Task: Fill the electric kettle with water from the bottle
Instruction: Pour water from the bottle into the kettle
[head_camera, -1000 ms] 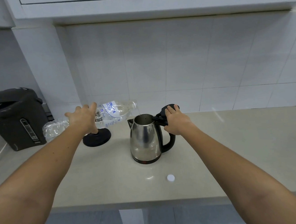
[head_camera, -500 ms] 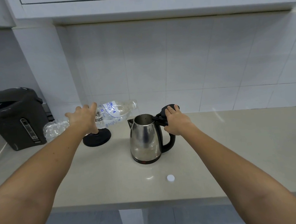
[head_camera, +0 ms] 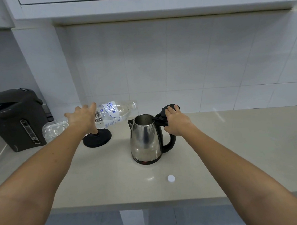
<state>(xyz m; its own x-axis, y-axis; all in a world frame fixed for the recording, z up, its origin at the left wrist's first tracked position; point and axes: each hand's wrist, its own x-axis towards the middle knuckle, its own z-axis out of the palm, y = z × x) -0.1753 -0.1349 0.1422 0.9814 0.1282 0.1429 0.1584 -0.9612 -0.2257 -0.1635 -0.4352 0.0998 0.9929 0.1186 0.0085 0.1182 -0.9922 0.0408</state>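
A steel electric kettle [head_camera: 145,141] with a black handle stands on the beige counter [head_camera: 238,149], its black lid [head_camera: 169,108] tipped open to the right. My right hand [head_camera: 176,121] grips the top of the handle and holds the lid back. My left hand [head_camera: 83,118] is wrapped around a clear plastic water bottle [head_camera: 115,112] held almost level, mouth just above the kettle's opening. A thin stream of water falls from the mouth into the kettle. The bottle's white cap [head_camera: 171,178] lies on the counter in front of the kettle.
The kettle's round black base [head_camera: 97,138] sits left of the kettle, under the bottle. A dark grey hot-water dispenser [head_camera: 16,119] stands at the far left with a white cord. A tiled wall runs behind; the counter's front edge is near me.
Both hands stay as they were. The bottle holds its level tilt, and a thin stream of water runs into the kettle again, as it did one second ago.
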